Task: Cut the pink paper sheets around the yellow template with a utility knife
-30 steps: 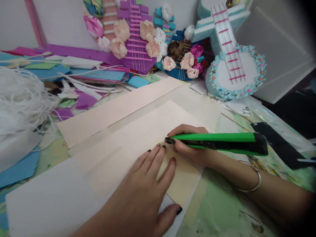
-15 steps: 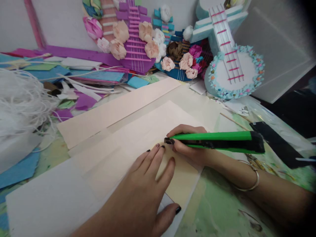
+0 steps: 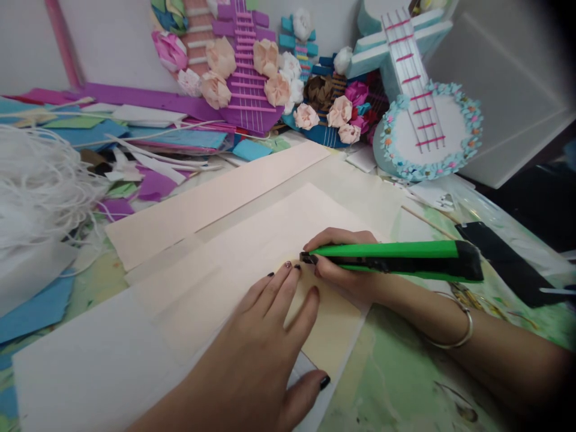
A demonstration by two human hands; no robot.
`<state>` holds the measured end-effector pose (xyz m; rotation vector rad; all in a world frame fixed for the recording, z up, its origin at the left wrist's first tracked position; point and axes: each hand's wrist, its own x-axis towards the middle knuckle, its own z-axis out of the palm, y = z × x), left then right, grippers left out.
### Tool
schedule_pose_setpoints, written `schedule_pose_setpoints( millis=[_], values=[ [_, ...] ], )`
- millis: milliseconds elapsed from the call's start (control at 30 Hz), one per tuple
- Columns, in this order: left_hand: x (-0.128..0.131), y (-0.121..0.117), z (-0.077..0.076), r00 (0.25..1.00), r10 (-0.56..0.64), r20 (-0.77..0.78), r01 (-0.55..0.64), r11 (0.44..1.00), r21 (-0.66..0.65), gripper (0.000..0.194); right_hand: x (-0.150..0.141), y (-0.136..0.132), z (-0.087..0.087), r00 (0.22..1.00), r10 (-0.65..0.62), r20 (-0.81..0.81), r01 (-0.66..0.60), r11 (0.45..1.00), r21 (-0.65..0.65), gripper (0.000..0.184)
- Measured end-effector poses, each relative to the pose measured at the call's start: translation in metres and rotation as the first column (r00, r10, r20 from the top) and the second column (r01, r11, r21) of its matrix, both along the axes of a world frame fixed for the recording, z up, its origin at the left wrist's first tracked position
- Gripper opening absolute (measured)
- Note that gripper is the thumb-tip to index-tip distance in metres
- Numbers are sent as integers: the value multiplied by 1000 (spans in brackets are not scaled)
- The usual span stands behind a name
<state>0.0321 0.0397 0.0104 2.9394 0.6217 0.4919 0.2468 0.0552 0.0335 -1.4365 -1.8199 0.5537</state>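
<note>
My right hand [image 3: 344, 264] is closed around a green and black utility knife [image 3: 405, 258]. The knife's tip end points left, just beside the fingertips of my other hand; the blade itself is hard to make out. With its fingers stretched out, my left hand [image 3: 265, 336] lies flat on a pale cream sheet of paper [image 3: 265, 228]. Beneath the cream paper is a white board [image 3: 90, 360], whose lower edges show. A separate pale strip [image 3: 216, 204] lies just beyond the sheet, slanting up to the right.
White string [image 3: 45, 186] is heaped at the left, near paper scraps [image 3: 157, 174]. Behind stand a purple stringed-instrument model [image 3: 245, 66] and a light blue one [image 3: 418, 120], with paper flowers. At the right are a black strip [image 3: 504, 258] and a thin stick [image 3: 427, 221].
Almost nothing differs. Both hands hold their places, and the back end of the utility knife sits very slightly lower.
</note>
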Motion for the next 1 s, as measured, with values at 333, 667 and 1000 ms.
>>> schedule_pose_setpoints(
  millis=[333,667,1000],
  values=[
    [1,1,0,1000,2,-4,-2,1000,15,74,2,-1,0,999,26,-20,-26,1000,-9,15],
    [-2,0,1,1000,12,-15,-12,1000,-11,74,3,-1,2,999,17,-50,-19,999,-39,16],
    [-1,1,-1,1000,14,-24,-15,999,-30,73,3,-3,0,999,19,-50,-21,999,-27,15]
  ],
)
